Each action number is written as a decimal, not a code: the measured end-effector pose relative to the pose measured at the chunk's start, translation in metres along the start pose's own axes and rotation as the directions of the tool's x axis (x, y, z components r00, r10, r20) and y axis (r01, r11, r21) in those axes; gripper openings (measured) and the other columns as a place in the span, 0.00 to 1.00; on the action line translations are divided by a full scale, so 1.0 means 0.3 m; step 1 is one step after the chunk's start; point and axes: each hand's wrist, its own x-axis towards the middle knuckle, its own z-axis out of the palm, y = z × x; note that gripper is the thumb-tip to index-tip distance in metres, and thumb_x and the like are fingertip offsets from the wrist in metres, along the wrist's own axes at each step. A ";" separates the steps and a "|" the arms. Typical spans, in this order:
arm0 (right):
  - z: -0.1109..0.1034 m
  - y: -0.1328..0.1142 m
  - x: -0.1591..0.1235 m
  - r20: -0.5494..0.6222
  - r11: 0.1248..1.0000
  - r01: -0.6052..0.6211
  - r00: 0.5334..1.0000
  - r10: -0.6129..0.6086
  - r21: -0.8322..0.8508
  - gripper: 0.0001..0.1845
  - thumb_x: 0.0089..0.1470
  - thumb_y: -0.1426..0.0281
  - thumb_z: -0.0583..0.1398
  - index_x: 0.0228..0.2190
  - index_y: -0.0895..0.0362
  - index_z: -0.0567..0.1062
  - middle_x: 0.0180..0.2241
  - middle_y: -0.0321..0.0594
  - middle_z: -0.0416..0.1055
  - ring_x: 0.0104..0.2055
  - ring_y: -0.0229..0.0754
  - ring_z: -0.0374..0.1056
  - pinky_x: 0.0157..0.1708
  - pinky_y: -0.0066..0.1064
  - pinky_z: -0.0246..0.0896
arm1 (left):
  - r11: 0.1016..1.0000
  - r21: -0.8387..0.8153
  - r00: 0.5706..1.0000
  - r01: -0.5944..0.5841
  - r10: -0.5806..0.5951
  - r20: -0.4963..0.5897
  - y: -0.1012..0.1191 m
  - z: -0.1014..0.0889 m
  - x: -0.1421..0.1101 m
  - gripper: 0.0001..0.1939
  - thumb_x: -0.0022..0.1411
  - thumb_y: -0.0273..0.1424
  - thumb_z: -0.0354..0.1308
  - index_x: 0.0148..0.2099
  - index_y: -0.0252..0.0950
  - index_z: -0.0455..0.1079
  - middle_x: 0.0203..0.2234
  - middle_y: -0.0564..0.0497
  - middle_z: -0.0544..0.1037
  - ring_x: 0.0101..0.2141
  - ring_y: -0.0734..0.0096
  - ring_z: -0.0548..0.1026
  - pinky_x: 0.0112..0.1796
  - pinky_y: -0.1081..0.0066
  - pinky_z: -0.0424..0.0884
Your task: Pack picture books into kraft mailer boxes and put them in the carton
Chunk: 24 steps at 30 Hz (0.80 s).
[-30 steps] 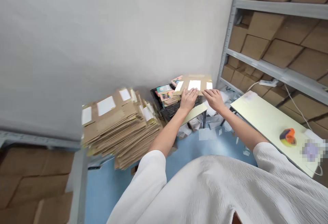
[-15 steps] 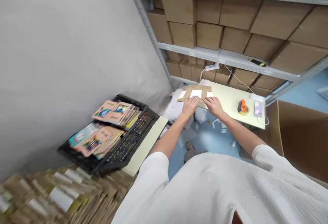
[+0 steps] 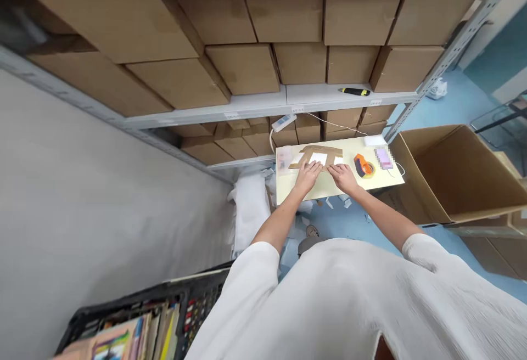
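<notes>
A flat brown cardboard parcel with white paper patches is over the pale yellow table; I cannot tell whether it rests on the top. My left hand, with a ring on one finger, grips its near edge, fingers over the top. Beside it, my right hand grips the same edge at the right corner. Both thumbs are mostly hidden. An orange and dark blue tape dispenser with yellowish tape sits just right of my right hand.
Shelves of cardboard boxes stand behind the table, with a black and yellow cutter on one. A large open carton is at right. A black crate of books lies lower left. Paper scraps litter the floor.
My view has swung right, from the cardboard stack and book crate to the table and shelves. Both hands have carried the cardboard parcel over the table.
</notes>
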 end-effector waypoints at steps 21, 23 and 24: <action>0.215 -0.285 0.376 0.323 0.994 0.005 0.946 -0.039 0.106 0.16 0.75 0.71 0.57 0.51 0.64 0.84 0.50 0.58 0.82 0.55 0.57 0.70 0.51 0.40 0.61 | 0.930 -0.238 0.954 0.281 -0.244 0.175 -0.449 0.165 0.005 0.28 0.70 0.20 0.50 0.66 0.40 0.76 0.68 0.40 0.75 0.60 0.53 0.79 0.63 0.57 0.74; 0.233 -0.303 0.394 0.339 0.990 0.028 0.938 -0.075 0.140 0.18 0.77 0.65 0.58 0.53 0.64 0.83 0.52 0.58 0.82 0.56 0.58 0.71 0.54 0.41 0.61 | 0.908 -0.278 0.946 0.313 -0.271 0.180 -0.476 0.182 -0.004 0.28 0.70 0.21 0.50 0.67 0.36 0.76 0.71 0.37 0.71 0.66 0.49 0.75 0.68 0.54 0.71; 0.240 -0.308 0.397 0.344 0.987 0.034 0.935 -0.087 0.158 0.20 0.77 0.63 0.58 0.54 0.64 0.83 0.53 0.57 0.81 0.56 0.57 0.71 0.55 0.41 0.61 | 0.898 -0.286 0.939 0.334 -0.292 0.181 -0.487 0.190 -0.007 0.28 0.70 0.21 0.50 0.68 0.34 0.75 0.72 0.35 0.70 0.69 0.47 0.72 0.70 0.52 0.69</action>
